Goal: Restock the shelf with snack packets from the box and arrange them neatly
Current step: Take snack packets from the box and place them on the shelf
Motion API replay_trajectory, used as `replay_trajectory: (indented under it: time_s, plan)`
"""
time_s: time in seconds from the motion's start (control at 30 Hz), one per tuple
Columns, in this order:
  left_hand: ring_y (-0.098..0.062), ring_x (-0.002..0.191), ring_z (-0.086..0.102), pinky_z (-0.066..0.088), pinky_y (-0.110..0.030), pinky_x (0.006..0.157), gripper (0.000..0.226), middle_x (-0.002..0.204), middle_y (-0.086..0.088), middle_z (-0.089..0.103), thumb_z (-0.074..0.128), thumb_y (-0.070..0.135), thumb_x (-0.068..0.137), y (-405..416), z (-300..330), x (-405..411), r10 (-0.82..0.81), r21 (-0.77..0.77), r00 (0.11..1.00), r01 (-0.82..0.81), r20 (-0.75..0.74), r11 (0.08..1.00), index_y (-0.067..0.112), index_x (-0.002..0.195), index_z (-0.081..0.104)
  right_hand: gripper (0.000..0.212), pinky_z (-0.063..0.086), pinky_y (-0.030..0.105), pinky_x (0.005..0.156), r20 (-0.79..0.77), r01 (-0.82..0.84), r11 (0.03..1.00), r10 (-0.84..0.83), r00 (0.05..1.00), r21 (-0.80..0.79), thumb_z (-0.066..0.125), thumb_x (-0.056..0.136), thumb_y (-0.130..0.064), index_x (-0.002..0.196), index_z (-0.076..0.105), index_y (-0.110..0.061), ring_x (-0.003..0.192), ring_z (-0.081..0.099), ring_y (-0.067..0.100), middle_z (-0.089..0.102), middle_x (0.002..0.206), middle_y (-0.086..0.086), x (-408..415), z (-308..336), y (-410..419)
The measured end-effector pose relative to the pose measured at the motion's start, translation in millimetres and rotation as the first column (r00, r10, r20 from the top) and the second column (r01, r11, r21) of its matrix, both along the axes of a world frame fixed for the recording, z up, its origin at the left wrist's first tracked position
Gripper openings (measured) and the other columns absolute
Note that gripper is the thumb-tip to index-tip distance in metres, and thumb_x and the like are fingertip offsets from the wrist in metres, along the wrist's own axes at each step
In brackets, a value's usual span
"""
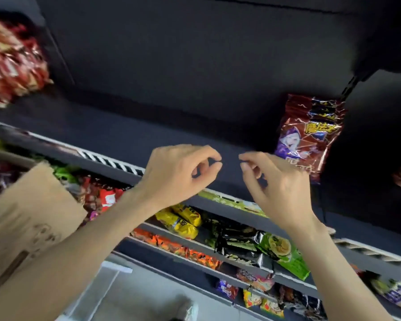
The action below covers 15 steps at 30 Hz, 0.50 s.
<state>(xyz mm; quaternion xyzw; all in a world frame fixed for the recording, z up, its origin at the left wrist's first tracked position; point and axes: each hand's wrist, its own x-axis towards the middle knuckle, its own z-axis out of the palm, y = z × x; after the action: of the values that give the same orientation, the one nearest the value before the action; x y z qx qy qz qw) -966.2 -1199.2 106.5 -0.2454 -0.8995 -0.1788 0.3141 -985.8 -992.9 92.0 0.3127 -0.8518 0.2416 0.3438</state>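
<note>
Dark grey shop shelving (pixel 116 126) across the whole view, tilted, with a white ribbed price rail (pixel 111 159) along the front edge of the upper shelf. Mostly bare on that upper shelf: one glossy dark-red snack packet with a purple cartoon figure (pixel 309 135) standing upright toward the right end, well back from the front edge; a blurred heap of red and orange packets (pixel 12 63) at the far left end. Raised side by side over the front edge of the same shelf, left hand (pixel 178 172) and right hand (pixel 276 181), apart from each other. Fingers (pixel 208 156) of the left curled with thumb and forefinger tips nearly meeting, nothing visible between them; right hand likewise loosely curled and holding nothing, just in front of the red packet, contact impossible to tell. Brown cardboard box (pixel 26 218) at the lower left, by the left forearm, with mixed packets showing at its opening. Lower shelves filled with yellow packets (pixel 183 221), green and black packets (pixel 264 249) and orange packets (pixel 176 247).
</note>
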Motion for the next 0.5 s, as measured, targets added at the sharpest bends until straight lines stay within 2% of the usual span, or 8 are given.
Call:
replay_trajectory:
  time_s: [0.1,0.2,0.3,0.37,0.5]
  plan:
    - [-0.002,0.062,0.058,0.049,-0.024,0.051,0.016,0.067,0.014,0.064,0.056,0.027,0.091,-63,-1,40,0.021,-0.115,1.0,-0.021,0.006,0.993,0.021,0.089,0.071,0.02,0.048,0.03,0.045,0.109,-0.165,0.985,0.159,0.981,0.052,0.051,0.092,-0.029,0.093,0.068,-0.019,0.06,0.06,0.008,0.062,0.068,-0.01,11,1,-50]
    - [-0.004,0.082,0.061,0.05,-0.024,0.07,0.014,0.085,0.015,0.067,0.057,0.026,0.089,-134,-4,77,0.131,-0.173,0.979,-0.103,0.158,0.979,0.024,0.095,0.07,0.025,0.051,0.033,0.05,0.256,-0.321,0.941,0.285,0.924,0.108,0.045,0.09,-0.037,0.093,0.066,-0.025,0.065,0.063,0.009,0.064,0.074,-0.013,19,-2,-105]
    - [-0.002,0.091,0.06,0.045,-0.023,0.085,0.023,0.095,0.016,0.067,0.053,0.036,0.087,-213,-11,112,0.256,-0.043,0.886,-0.26,0.386,0.965,0.026,0.1,0.068,0.027,0.055,0.038,0.066,0.388,-0.477,0.857,0.379,0.84,0.194,0.044,0.089,-0.042,0.101,0.065,-0.03,0.086,0.065,0.012,0.066,0.094,-0.015,23,-7,-170]
    - [0.001,0.093,0.06,0.046,-0.022,0.086,0.029,0.097,0.017,0.067,0.052,0.039,0.084,-269,-20,134,0.333,0.024,0.824,-0.386,0.458,0.922,0.024,0.102,0.068,0.021,0.052,0.036,0.077,0.452,-0.574,0.795,0.445,0.773,0.198,0.051,0.091,-0.035,0.106,0.065,-0.03,0.097,0.062,0.013,0.065,0.104,-0.013,26,-11,-218]
    - [-0.001,0.084,0.061,0.053,-0.032,0.08,0.021,0.094,0.012,0.067,0.065,0.024,0.085,-382,-50,166,0.55,-0.13,0.665,-0.572,0.505,0.81,0.023,0.106,0.068,0.021,0.049,0.038,0.084,0.541,-0.698,0.696,0.527,0.656,0.169,0.054,0.093,-0.028,0.112,0.064,-0.027,0.101,0.058,0.011,0.063,0.111,-0.009,30,-26,-326]
